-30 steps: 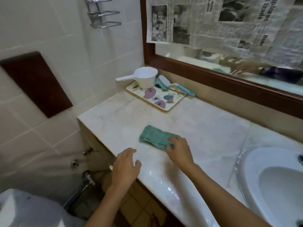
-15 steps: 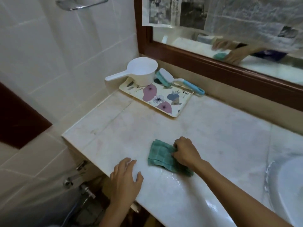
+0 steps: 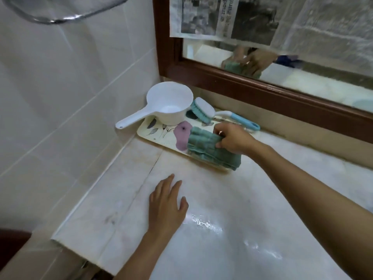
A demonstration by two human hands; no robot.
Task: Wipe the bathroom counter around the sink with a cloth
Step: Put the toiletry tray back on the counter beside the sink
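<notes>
Counter (image 3: 262, 188): pale marble slab, runs from the tiled wall on the left toward the right. Wet sheen (image 3: 205, 224) on the near part. Faint brownish marks near the left seam. Sink not in view.

Mirror (image 3: 333, 85): dark wood frame along the back, newspaper (image 3: 262, 17) over its upper part.

Tray (image 3: 159, 131): flowered, in the back left corner of the counter. It carries 1 white dipper (image 3: 169, 102), handle pointing left past the rim, and 1 brush (image 3: 203, 108) with a blue handle, just beside the dipper.

Cloth (image 3: 207, 147): green, folded, lying over the tray's near right end and draping off its front edge onto the counter.

Right hand (image 3: 235, 139): fingers curled, pinching the cloth's upper right edge. Left hand (image 3: 167, 205): flat on the counter near the front edge, fingers spread, holding nothing; looks like a brace.

Step, as judged: wiping is in hand at the far left end, with the cloth against and on the tray. The ground under the tray is likely untouched.

Next move calls for: flattening the cloth under the palm and drawing it along the tray's front edge, or lifting the tray clear with the free left hand first. Keep the dipper steady if the tray shifts.
</notes>
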